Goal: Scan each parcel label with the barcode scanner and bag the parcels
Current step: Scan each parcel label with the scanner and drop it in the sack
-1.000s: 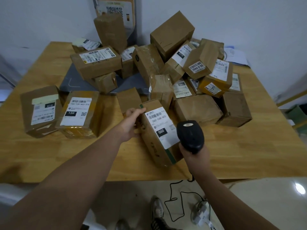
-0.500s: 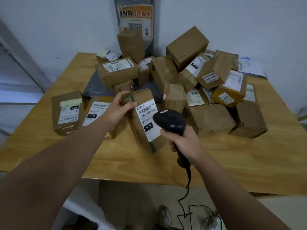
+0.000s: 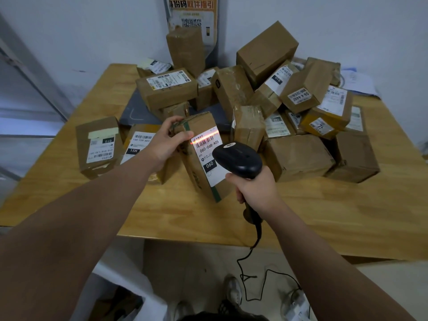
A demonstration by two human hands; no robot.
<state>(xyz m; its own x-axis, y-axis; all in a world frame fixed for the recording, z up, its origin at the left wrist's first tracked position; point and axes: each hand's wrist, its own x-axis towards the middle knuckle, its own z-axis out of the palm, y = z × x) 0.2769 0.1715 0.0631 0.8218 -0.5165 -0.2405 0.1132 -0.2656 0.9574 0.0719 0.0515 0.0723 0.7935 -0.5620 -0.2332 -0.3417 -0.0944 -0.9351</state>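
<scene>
At the near edge, on a pale floor (image 3: pixel 180 258), a shoe (image 3: pixel 234 290) and a black cable (image 3: pixel 242 274) show between the two forearms. A whitish thing by the cable's end is too blurred to name.

Beyond them stands a wooden table (image 3: pixel 324 216), its near strip bare. Over that strip the right hand (image 3: pixel 257 193) is wrapped round the grip of a black barcode scanner (image 3: pixel 238 159), whose head points at a brown parcel (image 3: pixel 200 122). The left hand (image 3: pixel 165 142) clasps the parcel's upper left corner and holds it tilted up; whether its lower end rests on the table is unclear. A red line falls across the barcode at the top of the white label (image 3: pixel 207 150), which reads 060. The scanner head covers the label's lower right part.

To the left lie two parcels, label up: one marked 010 (image 3: pixel 99 144) and one marked 15H (image 3: pixel 139 144), partly behind the left wrist. Farther back and to the right, a heap of brown parcels (image 3: pixel 298 156) fills the far half of the table, partly on a grey mat (image 3: pixel 139 110). Loose papers (image 3: pixel 356 82) lie at the far right corner. An orange poster (image 3: pixel 196 15), cut off at the top, hangs on the pale wall (image 3: pixel 92 31).
</scene>
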